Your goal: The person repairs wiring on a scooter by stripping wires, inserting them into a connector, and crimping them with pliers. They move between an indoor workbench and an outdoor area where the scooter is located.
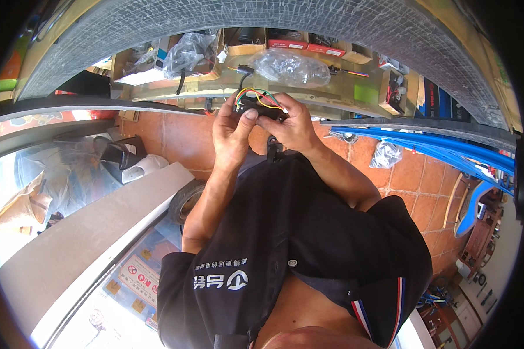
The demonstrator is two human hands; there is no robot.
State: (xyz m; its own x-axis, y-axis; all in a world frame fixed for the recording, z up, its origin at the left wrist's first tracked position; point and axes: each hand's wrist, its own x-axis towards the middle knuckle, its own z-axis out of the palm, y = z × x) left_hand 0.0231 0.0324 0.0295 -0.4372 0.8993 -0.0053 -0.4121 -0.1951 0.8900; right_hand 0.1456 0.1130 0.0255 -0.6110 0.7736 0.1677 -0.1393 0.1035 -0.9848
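Note:
A small black box with red, yellow and green wires [252, 104] is held between both my hands, in front of the shelf. My left hand [233, 131] grips its left end, thumb across the near face. Around its right end close the fingers of my right hand [294, 125]. The thin wires loop over the top of the box and run to the right hand's fingertips. Part of the box is hidden behind my fingers, and its exact kind cannot be made out. A black cable [243, 78] rises behind it from the shelf.
On the shelf ahead lie a clear plastic bag [291, 67], a bagged part [189, 53] and several cardboard boxes with parts, one at the right [393, 92]. Blue bars [431, 148] slope along the right. A small clear bag [386, 155] lies on the tiled floor; a tyre [186, 199] stands at left.

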